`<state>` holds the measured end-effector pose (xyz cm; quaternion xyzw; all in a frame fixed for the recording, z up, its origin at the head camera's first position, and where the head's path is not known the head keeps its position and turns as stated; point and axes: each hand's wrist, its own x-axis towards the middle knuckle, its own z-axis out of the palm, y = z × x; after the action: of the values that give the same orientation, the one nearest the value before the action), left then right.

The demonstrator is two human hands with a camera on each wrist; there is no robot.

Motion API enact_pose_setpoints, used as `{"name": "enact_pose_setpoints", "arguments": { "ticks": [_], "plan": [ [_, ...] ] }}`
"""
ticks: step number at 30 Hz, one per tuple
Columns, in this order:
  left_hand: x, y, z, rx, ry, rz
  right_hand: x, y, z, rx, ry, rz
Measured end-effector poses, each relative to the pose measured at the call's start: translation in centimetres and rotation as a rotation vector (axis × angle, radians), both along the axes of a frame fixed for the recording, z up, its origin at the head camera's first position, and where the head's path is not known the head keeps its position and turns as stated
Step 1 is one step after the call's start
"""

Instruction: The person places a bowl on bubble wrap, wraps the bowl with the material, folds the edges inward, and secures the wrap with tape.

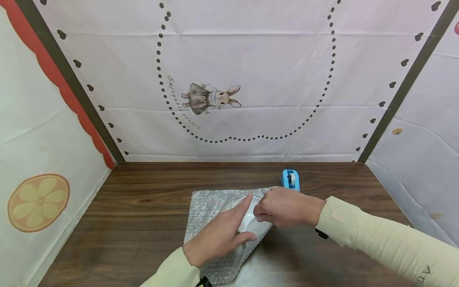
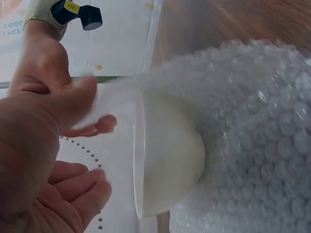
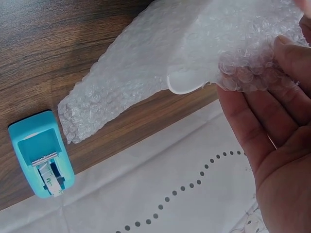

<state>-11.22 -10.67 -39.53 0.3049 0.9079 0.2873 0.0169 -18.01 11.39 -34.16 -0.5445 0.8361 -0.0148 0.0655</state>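
Observation:
A white bowl [image 2: 170,155] lies on its side on a sheet of bubble wrap [image 1: 206,207]. In the head view, part of the bowl [image 1: 247,222] shows between the two hands. My left hand [image 1: 222,235] reaches over the bowl with fingers extended and thumb apart; in the left wrist view it is beside the bowl's rim. Across the bowl, my right hand [image 1: 283,207] pinches an edge of the bubble wrap between thumb and fingers. The right wrist view has this wrap [image 3: 131,73] covering most of the bowl, leaving a bit of white rim [image 3: 184,83] exposed.
A blue tape dispenser [image 1: 289,180] stands just beyond the right hand, close to a corner of the wrap. Dark wood tabletop [image 1: 143,223] extends to both sides. Printed white cloth [image 1: 272,79] rises behind the table and at its sides.

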Motion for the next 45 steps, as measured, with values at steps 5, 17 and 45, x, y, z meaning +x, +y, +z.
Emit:
{"name": "enact_pose_setpoints", "arguments": {
  "ticks": [5,17,45],
  "plan": [
    [-0.4,0.7,-0.1,0.005,0.082,0.003,0.0,0.0,0.1,-0.004,0.019,0.007],
    [-1.3,1.9,0.0,0.151,0.052,0.059,-0.1,0.1,0.1,-0.052,0.019,-0.007],
    [-2.3,2.2,-0.1,0.224,0.154,0.220,-0.5,1.2,-0.3,-0.046,-0.006,-0.142]
  ]
}}
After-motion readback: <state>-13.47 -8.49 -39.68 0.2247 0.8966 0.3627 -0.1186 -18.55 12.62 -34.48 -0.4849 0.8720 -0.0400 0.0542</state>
